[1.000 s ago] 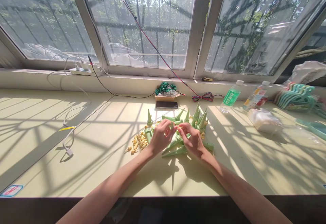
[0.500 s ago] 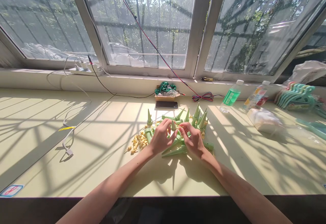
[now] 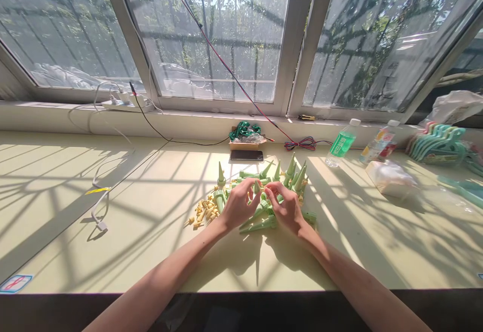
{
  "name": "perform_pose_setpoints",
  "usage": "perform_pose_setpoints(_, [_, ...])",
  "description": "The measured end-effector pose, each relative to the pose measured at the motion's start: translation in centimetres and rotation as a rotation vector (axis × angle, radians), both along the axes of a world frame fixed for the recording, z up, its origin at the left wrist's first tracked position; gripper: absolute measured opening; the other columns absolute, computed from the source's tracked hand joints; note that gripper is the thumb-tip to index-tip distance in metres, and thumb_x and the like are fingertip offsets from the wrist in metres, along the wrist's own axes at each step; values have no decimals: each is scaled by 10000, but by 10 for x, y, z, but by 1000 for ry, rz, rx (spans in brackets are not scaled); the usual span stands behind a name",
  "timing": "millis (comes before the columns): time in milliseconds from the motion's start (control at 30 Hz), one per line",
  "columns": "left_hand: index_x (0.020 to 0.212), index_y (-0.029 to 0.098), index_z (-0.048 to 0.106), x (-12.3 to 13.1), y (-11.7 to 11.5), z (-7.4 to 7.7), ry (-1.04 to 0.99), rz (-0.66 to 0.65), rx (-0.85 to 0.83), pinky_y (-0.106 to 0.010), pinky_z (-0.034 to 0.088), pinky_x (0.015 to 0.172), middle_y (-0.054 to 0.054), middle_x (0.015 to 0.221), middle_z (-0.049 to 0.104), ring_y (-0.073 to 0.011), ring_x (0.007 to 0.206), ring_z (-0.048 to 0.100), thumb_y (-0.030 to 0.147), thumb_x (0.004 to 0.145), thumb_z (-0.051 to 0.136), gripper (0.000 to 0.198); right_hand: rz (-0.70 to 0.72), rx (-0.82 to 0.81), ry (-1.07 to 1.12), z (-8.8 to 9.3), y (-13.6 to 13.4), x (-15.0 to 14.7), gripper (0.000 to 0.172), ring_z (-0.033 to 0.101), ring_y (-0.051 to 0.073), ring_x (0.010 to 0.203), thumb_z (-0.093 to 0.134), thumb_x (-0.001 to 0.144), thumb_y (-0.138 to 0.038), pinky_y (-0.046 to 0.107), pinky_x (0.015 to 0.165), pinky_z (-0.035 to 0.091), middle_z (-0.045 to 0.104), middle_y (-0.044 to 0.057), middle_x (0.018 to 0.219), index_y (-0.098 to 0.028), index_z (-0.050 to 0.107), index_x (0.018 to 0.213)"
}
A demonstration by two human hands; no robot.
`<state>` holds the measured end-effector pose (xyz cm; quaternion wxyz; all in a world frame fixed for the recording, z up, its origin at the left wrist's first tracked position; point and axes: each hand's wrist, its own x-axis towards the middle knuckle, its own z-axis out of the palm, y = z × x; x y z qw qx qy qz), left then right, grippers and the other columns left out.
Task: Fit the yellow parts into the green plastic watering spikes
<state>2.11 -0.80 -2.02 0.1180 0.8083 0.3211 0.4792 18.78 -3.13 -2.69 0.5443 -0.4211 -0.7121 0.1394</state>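
Cones (image 3: pixel 260 225) on table (image 3: pixel 56 181); pegs (image 3: pixel 207 209) left, bottles (image 3: pixel 341 143) right, phone (image 3: pixel 246 155) behind, box (image 3: pixel 247 146) behind phone.

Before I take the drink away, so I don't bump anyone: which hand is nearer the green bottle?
Right. The right hand is left of the green bottle and nearer the front edge; the left hand is farther left.

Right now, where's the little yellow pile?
In the head view, the yellow pile lies on the table, left of the left hand, beside green pieces.
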Motion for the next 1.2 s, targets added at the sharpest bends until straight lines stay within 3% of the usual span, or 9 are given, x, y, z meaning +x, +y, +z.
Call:
perform_pose_setpoints(267, [1030,172,564,0,0,0,-24,-5,1,-207,483,498,-61,993,650,-86,610,583,139,896,531,142,23,45,0,-2,3,2,113,653,183,769,543,945,-289,335,705,544,689,55,888,-214,623,973])
perform_pose_setpoints(600, [1020,176,576,1,-1,-1,-3,-25,-27,-225,494,518,-53,960,678,-94,592,581,127,893,510,151,23,27,16,-3,4,3,117,657,194,744,529,956,-299,361,698,548,697,48,852,-244,631,942])
perform_pose_setpoints(1200, [1024,167,586,1,-3,0,-8,-54,-23,-240,505,553,-57,954,667,-95,608,579,132,914,504,141,-12,-71,24,-1,1,2,172,605,163,656,541,936,-305,291,631,481,686,45,768,-173,634,877])
